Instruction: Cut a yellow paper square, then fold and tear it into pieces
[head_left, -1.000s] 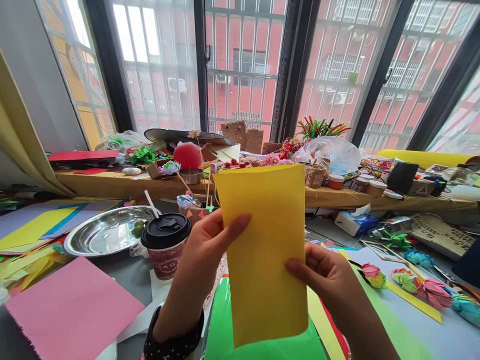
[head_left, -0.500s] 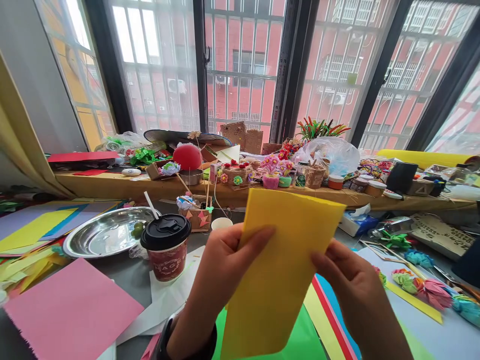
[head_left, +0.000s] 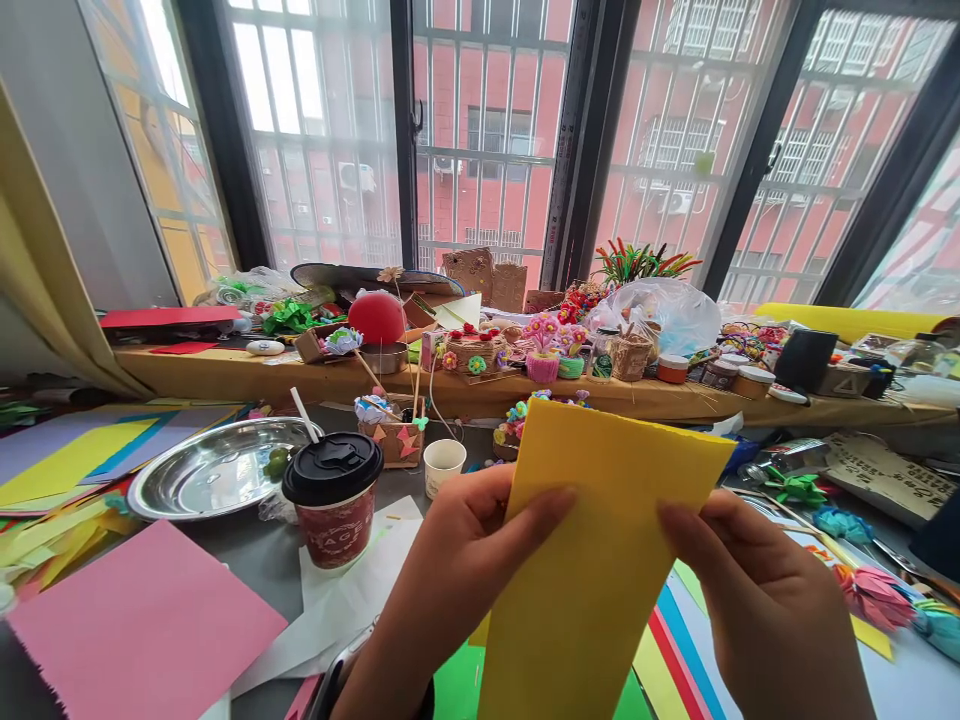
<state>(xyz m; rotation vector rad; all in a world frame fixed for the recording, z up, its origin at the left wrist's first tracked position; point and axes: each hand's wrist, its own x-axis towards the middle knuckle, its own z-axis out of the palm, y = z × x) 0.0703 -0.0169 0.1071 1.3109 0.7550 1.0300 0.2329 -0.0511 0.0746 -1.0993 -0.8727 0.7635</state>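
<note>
A folded sheet of yellow paper [head_left: 592,580] is held upright in front of me, its top edge tilted down to the right. My left hand [head_left: 480,540] grips its left edge, the thumb flat on the near face and the fingers behind. On the opposite edge my right hand [head_left: 757,570] pinches it the same way; the fingertips behind the paper are hidden. Below it lies green paper [head_left: 461,680], with a fan of coloured sheets [head_left: 679,650] to the right. A square of pink paper [head_left: 150,620] rests on the table at the left.
A lidded coffee cup [head_left: 334,500] with a straw stands left of my hands, near a metal tray [head_left: 217,470]. Behind are a white paper cup [head_left: 444,465] and a cardboard box [head_left: 394,440] of crafts. Paper flowers [head_left: 874,595] lie at the right. A crowded sill [head_left: 315,380] runs along the window.
Both hands have moved to the right and slightly down with the yellow paper. The white paper cup and a bunch of small flowers behind it now show more fully.
</note>
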